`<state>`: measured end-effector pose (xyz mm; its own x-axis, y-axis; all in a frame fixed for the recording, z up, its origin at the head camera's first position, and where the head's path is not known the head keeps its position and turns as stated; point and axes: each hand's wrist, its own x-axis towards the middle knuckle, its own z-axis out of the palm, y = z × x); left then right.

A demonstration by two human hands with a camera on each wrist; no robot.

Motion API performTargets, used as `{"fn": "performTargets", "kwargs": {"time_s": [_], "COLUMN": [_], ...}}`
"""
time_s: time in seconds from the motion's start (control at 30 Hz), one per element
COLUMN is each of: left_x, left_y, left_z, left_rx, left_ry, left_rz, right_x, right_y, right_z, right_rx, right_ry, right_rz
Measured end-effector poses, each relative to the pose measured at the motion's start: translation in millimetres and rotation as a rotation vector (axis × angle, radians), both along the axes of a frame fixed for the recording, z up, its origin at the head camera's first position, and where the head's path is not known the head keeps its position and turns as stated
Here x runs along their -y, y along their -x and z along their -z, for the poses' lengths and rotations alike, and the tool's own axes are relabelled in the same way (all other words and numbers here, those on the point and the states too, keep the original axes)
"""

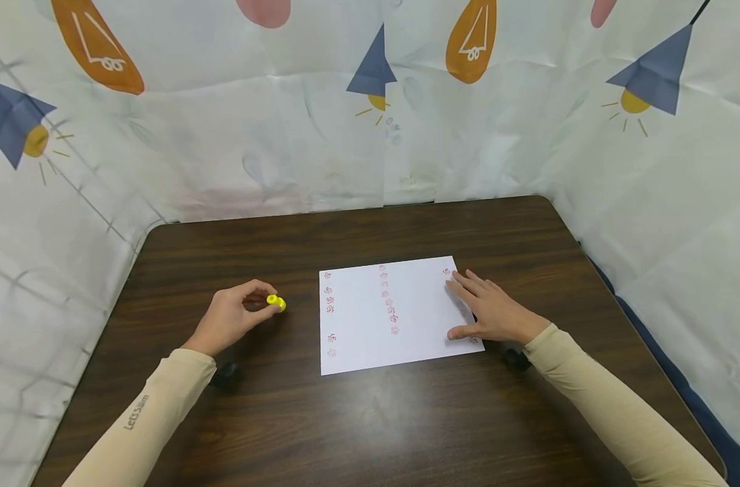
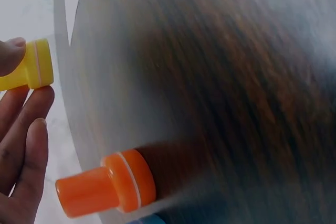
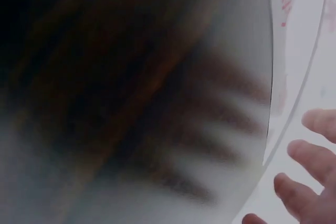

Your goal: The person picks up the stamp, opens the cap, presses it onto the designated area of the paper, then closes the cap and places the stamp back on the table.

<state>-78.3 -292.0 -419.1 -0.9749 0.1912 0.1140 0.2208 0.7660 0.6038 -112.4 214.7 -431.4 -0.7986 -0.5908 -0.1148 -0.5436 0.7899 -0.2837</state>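
Observation:
My left hand (image 1: 226,318) pinches a small yellow stamp (image 1: 275,302) between thumb and fingertips, off to the left of a white sheet of paper (image 1: 358,318). The left wrist view shows the yellow stamp (image 2: 42,65) held up, with an orange stamp (image 2: 131,182) of the same shape standing on the table near the fingers. Columns of small red stamped prints run down the paper's left side and middle, with a few at the right. Over the paper's right edge, my right hand (image 1: 498,314) has its fingers spread and holds nothing, covering part of that edge.
A blue piece (image 2: 149,220) shows at the bottom of the left wrist view, beside the orange stamp. The dark wooden table (image 1: 370,419) has rounded far corners. White printed cloth (image 1: 224,135) hangs close behind it and along both sides.

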Motion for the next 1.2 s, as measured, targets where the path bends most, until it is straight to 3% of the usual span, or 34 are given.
{"fn": "performTargets", "kwargs": {"time_s": [0.3, 0.57, 1.2], "left_x": [5, 12, 24], "left_y": [1.0, 1.4, 2.2], "left_z": [-3.5, -0.7, 3.7], "left_rx": [0.058, 0.062, 0.093], "left_ry": [0.087, 0.132, 0.169], "left_rz": [0.042, 0.079, 0.131], "right_x": [-3, -6, -8], "right_y": [-0.6, 0.2, 2.6], "right_z": [2.0, 5.1, 6.6], "right_rx": [0.024, 0.061, 0.113], "right_ry": [-0.002, -0.036, -0.065], "right_rz": [0.005, 0.013, 0.029]}}
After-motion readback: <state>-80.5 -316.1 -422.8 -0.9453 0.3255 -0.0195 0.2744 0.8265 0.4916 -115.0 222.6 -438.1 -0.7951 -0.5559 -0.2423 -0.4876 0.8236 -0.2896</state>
